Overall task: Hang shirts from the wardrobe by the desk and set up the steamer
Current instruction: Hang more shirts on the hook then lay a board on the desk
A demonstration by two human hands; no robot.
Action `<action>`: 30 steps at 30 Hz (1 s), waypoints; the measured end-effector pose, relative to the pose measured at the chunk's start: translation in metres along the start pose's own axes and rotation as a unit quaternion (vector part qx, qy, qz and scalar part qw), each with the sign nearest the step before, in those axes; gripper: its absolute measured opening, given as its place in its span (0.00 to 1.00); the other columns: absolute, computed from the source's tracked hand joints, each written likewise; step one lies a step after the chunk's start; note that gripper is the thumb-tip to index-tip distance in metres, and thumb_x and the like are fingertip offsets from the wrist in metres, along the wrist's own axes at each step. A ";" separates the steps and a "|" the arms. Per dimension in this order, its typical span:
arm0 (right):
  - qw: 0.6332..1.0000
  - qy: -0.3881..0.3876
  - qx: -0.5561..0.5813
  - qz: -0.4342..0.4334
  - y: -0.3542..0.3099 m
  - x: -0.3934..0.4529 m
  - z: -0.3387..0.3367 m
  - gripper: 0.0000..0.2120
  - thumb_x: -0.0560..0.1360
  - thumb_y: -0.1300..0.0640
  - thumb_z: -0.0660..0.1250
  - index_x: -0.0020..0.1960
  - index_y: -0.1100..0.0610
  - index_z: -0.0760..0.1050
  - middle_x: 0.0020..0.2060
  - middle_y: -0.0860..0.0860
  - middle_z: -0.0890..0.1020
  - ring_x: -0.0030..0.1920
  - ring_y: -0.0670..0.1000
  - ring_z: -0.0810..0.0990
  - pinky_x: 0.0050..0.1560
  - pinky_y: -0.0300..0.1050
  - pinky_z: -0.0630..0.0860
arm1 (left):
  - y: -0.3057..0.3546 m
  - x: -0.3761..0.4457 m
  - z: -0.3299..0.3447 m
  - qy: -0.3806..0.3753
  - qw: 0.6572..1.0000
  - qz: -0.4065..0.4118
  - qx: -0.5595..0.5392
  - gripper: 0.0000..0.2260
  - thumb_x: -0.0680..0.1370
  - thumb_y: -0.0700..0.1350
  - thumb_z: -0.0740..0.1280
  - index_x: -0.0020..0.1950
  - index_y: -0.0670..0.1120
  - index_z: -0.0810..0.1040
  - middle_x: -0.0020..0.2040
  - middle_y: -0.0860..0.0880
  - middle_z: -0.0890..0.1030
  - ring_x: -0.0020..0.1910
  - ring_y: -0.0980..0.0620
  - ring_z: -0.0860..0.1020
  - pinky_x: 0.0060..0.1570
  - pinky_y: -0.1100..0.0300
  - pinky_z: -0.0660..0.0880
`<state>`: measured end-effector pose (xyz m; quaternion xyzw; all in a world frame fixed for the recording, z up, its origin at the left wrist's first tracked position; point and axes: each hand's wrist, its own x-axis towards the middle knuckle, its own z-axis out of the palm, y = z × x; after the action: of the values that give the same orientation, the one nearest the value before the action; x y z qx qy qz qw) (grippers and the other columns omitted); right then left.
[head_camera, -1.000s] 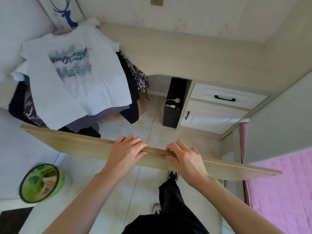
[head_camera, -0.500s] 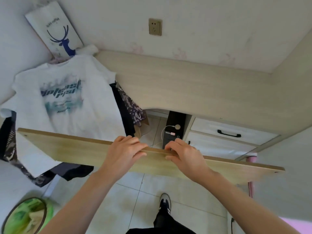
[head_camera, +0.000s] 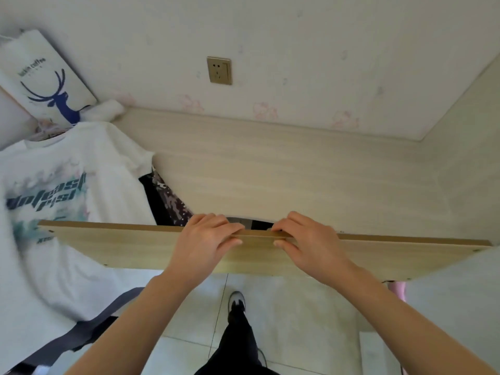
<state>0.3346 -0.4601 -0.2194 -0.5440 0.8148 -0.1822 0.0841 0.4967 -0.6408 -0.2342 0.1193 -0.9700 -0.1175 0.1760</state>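
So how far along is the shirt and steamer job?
Done: a white shirt hangs beside the desk, darker clothes behind it. In hand: left hand and right hand grip a board by its top edge. Left: no steamer in view.

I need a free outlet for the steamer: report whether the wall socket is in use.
Free: the socket shows bare slots, no plug or cord.

White paper bag (head_camera: 44,77) left of wall socket (head_camera: 219,70): "luckin coffee", blue deer logo. White T-shirt (head_camera: 67,190) below: print partly legible, "unleash".
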 end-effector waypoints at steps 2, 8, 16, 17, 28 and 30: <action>1.000 0.003 0.005 0.007 0.009 0.012 -0.004 0.09 0.76 0.48 0.66 0.56 0.44 0.75 0.46 0.42 0.75 0.41 0.43 0.75 0.31 0.35 0.63 | -0.005 0.017 0.003 -0.007 1.000 0.009 -0.001 0.14 0.76 0.56 0.61 0.53 0.52 0.82 0.42 0.56 0.79 0.40 0.53 0.78 0.48 0.57 0.71; 0.999 0.010 0.019 0.037 0.039 0.054 -0.030 0.09 0.76 0.47 0.65 0.56 0.44 0.75 0.47 0.40 0.75 0.41 0.42 0.76 0.36 0.38 0.71 | -0.019 0.080 0.008 -0.005 0.999 0.041 0.003 0.15 0.77 0.57 0.61 0.54 0.52 0.82 0.42 0.57 0.80 0.41 0.53 0.79 0.48 0.57 0.72; 0.998 0.035 0.009 0.054 0.074 0.116 -0.062 0.08 0.76 0.48 0.66 0.55 0.45 0.76 0.46 0.40 0.75 0.42 0.42 0.75 0.39 0.43 0.75 | -0.047 0.175 0.010 -0.016 0.997 0.070 -0.030 0.15 0.76 0.57 0.61 0.54 0.52 0.82 0.42 0.57 0.80 0.40 0.55 0.78 0.47 0.60 0.69; 0.998 0.036 0.007 0.057 0.079 0.124 -0.064 0.08 0.76 0.48 0.66 0.55 0.45 0.75 0.46 0.40 0.74 0.42 0.42 0.75 0.40 0.44 0.75 | -0.052 0.186 0.013 -0.017 0.997 0.071 -0.034 0.15 0.76 0.56 0.61 0.54 0.52 0.82 0.41 0.57 0.80 0.40 0.55 0.78 0.46 0.60 0.70; 0.995 0.009 0.004 0.098 0.132 0.170 -0.076 0.08 0.77 0.46 0.64 0.55 0.43 0.73 0.46 0.41 0.73 0.42 0.44 0.75 0.41 0.44 0.75 | -0.068 0.266 0.045 -0.061 0.993 0.076 -0.061 0.15 0.75 0.57 0.59 0.51 0.53 0.82 0.40 0.58 0.79 0.40 0.55 0.77 0.43 0.59 0.72; 0.995 -0.003 0.011 0.101 0.143 0.175 -0.077 0.08 0.77 0.46 0.64 0.56 0.43 0.73 0.45 0.40 0.73 0.41 0.44 0.75 0.42 0.42 0.74 | -0.068 0.275 0.053 -0.069 0.992 0.073 -0.070 0.15 0.74 0.57 0.59 0.51 0.53 0.82 0.40 0.58 0.79 0.39 0.55 0.78 0.44 0.58 0.73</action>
<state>0.1172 -0.5560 -0.1940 -0.4582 0.8633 -0.1801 0.1108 0.2395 -0.7702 -0.2145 0.0269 -0.9753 -0.1801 0.1249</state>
